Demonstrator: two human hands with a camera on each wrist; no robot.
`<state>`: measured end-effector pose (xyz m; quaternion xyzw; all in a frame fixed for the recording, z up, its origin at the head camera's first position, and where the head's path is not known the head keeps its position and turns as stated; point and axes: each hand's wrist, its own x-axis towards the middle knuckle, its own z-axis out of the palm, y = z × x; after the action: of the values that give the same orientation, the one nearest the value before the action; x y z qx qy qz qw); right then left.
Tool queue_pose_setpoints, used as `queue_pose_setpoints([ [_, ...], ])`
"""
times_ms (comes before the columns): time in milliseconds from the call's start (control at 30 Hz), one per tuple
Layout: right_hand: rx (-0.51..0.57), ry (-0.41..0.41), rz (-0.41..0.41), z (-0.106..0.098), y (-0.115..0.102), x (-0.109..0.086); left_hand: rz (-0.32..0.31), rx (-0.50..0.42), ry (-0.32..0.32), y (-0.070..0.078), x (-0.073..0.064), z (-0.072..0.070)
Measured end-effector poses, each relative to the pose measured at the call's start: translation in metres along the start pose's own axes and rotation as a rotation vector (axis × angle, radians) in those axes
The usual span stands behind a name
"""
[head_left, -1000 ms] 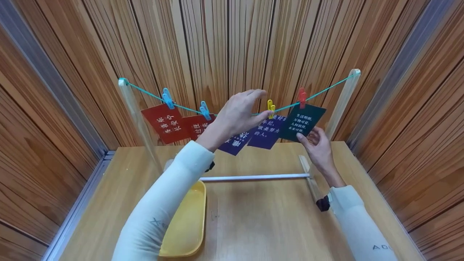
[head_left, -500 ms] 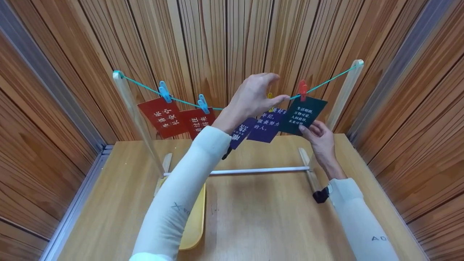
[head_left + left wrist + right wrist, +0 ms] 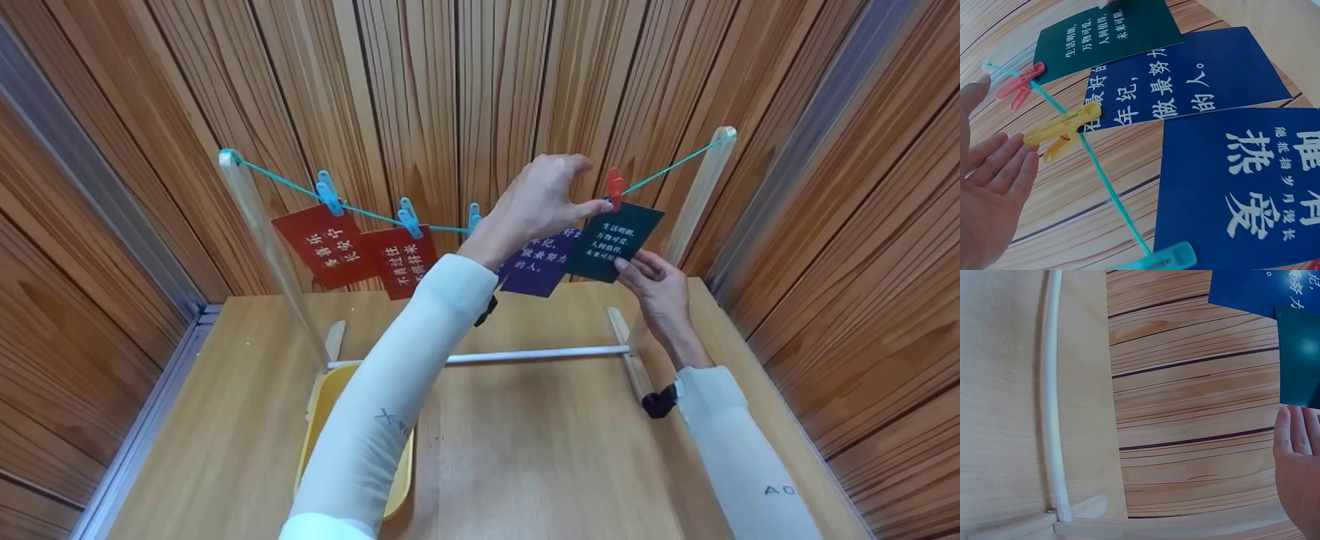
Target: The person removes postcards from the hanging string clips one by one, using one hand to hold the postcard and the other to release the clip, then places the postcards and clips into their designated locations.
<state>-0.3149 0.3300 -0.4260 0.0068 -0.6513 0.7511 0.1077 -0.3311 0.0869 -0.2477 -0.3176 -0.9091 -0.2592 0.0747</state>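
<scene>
My right hand (image 3: 664, 296) pinches the lower right corner of a dark green card (image 3: 613, 241) printed with white characters. A red clothespin (image 3: 615, 187) clips that card to a thin green string (image 3: 282, 180). With thumb and fingers apart, my left hand (image 3: 544, 196) reaches up beside the red clothespin, and its thumb tip is close to it. In the left wrist view, a yellow clothespin (image 3: 1067, 126) near the left fingers holds a blue card (image 3: 1185, 79). Another blue card (image 3: 1241, 185) hangs from a light blue clothespin (image 3: 1171, 259).
Two red cards, a left one (image 3: 322, 244) and a right one (image 3: 401, 259), hang from blue clothespins. Wooden posts (image 3: 262, 240) hold the string, with a white rod (image 3: 536, 355) between their bases. A yellow tray (image 3: 405, 480) lies on the table behind the left sleeve.
My left hand has moved right along the string, from near the yellow clothespin to the red one. The right hand still pinches the green card. The head view has shifted slightly.
</scene>
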Motion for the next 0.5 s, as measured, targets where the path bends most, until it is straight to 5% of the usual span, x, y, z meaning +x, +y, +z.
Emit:
queue_pose_setpoints([
  [500, 0.034, -0.024, 0.014, 0.004, -0.004, -0.003, -0.053, -0.084, -0.114, 0.011, 0.028, 0.005],
])
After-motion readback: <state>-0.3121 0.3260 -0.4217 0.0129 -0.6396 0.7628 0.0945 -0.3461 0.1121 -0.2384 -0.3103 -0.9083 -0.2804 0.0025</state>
